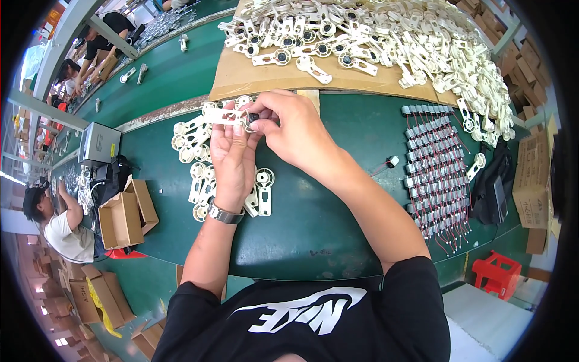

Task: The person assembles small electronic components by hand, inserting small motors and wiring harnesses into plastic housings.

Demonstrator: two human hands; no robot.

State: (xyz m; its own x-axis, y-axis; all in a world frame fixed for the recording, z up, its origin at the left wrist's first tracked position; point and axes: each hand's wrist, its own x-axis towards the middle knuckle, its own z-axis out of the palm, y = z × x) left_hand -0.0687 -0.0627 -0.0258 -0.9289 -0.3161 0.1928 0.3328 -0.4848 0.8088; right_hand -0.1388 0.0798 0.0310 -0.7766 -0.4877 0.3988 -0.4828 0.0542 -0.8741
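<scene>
My left hand, with a metal-banded watch on its wrist, grips a cream-white plastic housing that has a long slotted arm and a round end. At that round end, my right hand pinches a small black round part between thumb and fingers. Whether the black part is seated in the housing or only held against it, I cannot tell. Beneath and around my left hand lie several similar white housings on the green table.
A large heap of white housings covers cardboard at the back. Rows of small silver motors with red wires lie right, with one loose motor nearer me. An open carton stands left; other people work beyond a green belt.
</scene>
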